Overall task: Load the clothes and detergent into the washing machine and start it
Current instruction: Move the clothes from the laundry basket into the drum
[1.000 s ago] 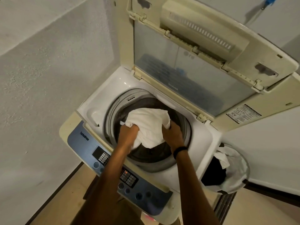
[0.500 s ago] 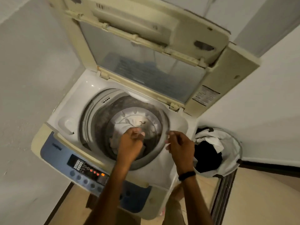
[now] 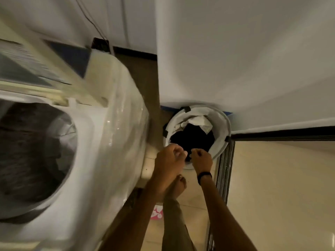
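The white top-loading washing machine point(image 3: 108, 142) fills the left, blurred, with its lid point(image 3: 27, 66) up. Inside the dark drum point(image 3: 27, 151) a pale cloth point(image 3: 68, 129) shows faintly. To its right a round white laundry basket point(image 3: 225, 127) stands on the floor against the wall. It holds a black garment point(image 3: 192, 138) and a white one point(image 3: 198, 122). My left hand point(image 3: 169, 159) and my right hand point(image 3: 202, 160) hover side by side over the basket's near rim, fingers loosely curled, nothing visibly in either.
A white wall point(image 3: 235, 60) rises right behind the basket. A dark door track point(image 3: 224, 171) runs along the floor to the basket's right. My bare foot point(image 3: 178, 185) stands between machine and basket. A pink item point(image 3: 156, 212) lies on the floor.
The white cloth left my hands and dropped into the drum. My view and both hands then swung right, from above the drum to over the laundry basket.
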Available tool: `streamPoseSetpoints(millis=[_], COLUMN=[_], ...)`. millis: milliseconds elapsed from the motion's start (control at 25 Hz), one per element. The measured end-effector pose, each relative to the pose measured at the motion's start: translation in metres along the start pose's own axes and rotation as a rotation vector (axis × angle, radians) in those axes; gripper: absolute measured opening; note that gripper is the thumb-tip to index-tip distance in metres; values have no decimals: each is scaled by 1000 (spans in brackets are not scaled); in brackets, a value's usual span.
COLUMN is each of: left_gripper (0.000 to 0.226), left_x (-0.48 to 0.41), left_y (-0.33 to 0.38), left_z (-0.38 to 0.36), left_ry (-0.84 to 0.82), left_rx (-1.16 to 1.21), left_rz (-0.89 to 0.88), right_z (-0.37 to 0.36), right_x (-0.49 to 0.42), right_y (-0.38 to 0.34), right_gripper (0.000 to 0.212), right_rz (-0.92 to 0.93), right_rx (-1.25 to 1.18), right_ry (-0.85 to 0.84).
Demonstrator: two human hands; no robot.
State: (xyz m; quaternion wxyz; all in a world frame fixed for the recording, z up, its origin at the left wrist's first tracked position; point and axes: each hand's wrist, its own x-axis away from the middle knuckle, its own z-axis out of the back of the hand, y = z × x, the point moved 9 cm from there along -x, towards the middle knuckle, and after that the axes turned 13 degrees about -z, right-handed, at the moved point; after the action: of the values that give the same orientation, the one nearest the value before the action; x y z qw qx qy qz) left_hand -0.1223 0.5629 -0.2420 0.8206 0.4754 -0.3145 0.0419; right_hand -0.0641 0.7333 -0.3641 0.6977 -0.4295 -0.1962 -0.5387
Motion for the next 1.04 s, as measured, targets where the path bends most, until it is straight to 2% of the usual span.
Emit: streamPoseSetpoints(millis=[160, 240, 280, 360, 400, 440, 480, 560, 640, 760, 840, 920, 1000, 1040], left_gripper=[25, 23, 20, 15, 14, 14, 16, 17, 19, 37, 52, 59, 87, 93], left_x=[-113, -158, -175, -199, -205, -207, -205, -191, -171, -135, -110, -85, -67, -60], left_y=[-90, -134, -151, -178, -188, -197, -204, -211, -217, -213, -193, -169, -155, -149], left_z=[-73, -99, -107, -118, -122, -123, -123, -121, -120, -108, -105, -118, -138, -138], left_ry=[-42, -66, -63, -42, -26, -7, 17, 37, 32, 82, 73, 12, -122, -170], left_rx=[-112, -143, -153, -167, -163, -152, -136, -132, -115, 36, 259, 562, 720, 730], left_rz=[138, 185, 188, 167, 156, 151, 147, 144, 195, 366, 522, 677, 779, 738], right_z=[-36, -66, -83, -113, -123, -134, -141, -141, -117, -57, -6, 36, 53, 59], right_x=[-144, -213, -247, -302, -320, -332, -330, -302, -249, -148, -79, -17, 42, 72], right_y=[29, 50, 67, 109, 127, 144, 154, 149, 126, 73, 49, 24, -5, -17], right_gripper=[39, 22, 32, 84, 97, 99, 88, 51, 27, 19, 20, 19, 14, 16], right_rz=[59, 31, 6, -88, -101, -98, -76, -59, -70, -1, -46, -51, -9, 1], right_rx=[311, 497, 602, 800, 866, 914, 934, 775, 484, 14, -365, -649, -792, -817], right_ry=[-45, -101, -145, -181, -160, -139, -118, -53, 40, 6, -115, -305, -585, -693])
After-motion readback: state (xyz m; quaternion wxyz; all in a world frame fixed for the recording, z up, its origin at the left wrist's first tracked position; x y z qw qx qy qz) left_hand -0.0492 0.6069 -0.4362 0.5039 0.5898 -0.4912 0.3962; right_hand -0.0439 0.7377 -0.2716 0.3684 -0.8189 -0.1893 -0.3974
